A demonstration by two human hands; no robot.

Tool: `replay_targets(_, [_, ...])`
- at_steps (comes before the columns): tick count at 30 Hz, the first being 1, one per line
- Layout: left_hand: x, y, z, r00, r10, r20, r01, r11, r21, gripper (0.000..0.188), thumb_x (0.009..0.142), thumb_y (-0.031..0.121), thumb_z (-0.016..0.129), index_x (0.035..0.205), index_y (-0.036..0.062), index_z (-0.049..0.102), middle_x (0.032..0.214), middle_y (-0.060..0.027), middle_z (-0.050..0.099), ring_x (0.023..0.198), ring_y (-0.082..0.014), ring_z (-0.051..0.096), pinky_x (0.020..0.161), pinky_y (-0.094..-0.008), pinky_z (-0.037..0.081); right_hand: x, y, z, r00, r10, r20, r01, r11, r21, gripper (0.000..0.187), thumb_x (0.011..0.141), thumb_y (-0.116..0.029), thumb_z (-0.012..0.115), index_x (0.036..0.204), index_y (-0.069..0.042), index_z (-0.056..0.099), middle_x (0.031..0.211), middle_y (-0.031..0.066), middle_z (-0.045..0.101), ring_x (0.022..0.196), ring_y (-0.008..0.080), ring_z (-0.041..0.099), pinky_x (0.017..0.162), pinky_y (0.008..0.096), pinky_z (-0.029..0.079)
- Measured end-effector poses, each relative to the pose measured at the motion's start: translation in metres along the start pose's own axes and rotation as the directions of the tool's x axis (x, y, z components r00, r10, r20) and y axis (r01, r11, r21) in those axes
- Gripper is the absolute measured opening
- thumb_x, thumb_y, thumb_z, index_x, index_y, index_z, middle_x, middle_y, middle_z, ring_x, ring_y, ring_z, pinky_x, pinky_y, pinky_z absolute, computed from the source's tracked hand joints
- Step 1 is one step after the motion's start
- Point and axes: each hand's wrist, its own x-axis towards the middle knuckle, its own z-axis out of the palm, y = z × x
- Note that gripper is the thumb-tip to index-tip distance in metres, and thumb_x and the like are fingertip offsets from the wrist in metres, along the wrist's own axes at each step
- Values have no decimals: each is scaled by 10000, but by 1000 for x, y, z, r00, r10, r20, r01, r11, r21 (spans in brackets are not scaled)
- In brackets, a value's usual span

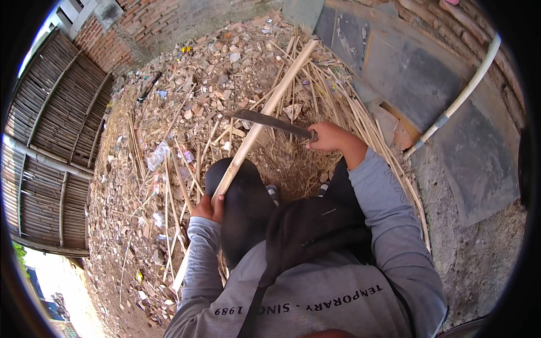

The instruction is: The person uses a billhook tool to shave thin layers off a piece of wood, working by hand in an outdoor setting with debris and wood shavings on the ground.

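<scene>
A long pale bamboo strip (239, 158) slants from beside my left thigh up and away to the right. My left hand (208, 209) grips it near its lower part, the fingers closed round it by my left knee. In front of my right knee, my right hand (327, 137) is wrapped round the handle of a machete (273, 122). Its dark, worn blade points left and crosses over the strip. Whether the edge touches the bamboo I cannot tell. Most of the handle is hidden inside my fist.
Split bamboo strips (360, 121) lie heaped on the right, and more sticks (169, 217) are at the left. Rubble and litter (208, 84) cover the ground. Dark panels (406, 84) and a pale pole (468, 93) lean at right; a bamboo fence (56, 101) stands left.
</scene>
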Motion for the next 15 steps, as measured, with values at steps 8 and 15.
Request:
replay_targets(8, [-1, -4, 3, 999, 25, -24, -25, 1000, -1, 560, 918, 546, 530, 785, 2, 525, 668, -273, 590, 678, -490, 589, 619, -523, 465, -1, -5, -2, 1000, -4, 18, 4, 1000, -7, 347, 748, -299, 775, 969, -50, 678, 848, 162, 674, 836, 336, 656, 734, 431, 492])
replay_targets(15, [0, -2, 3, 1000, 15, -27, -15, 1000, -4, 554, 916, 533, 546, 765, 0, 526, 657, -269, 586, 664, -481, 593, 600, -513, 467, 0, -3, -2, 1000, 2, 19, -1, 999, -45, 396, 743, -309, 774, 1030, -54, 679, 898, 177, 676, 883, 343, 655, 763, 428, 500])
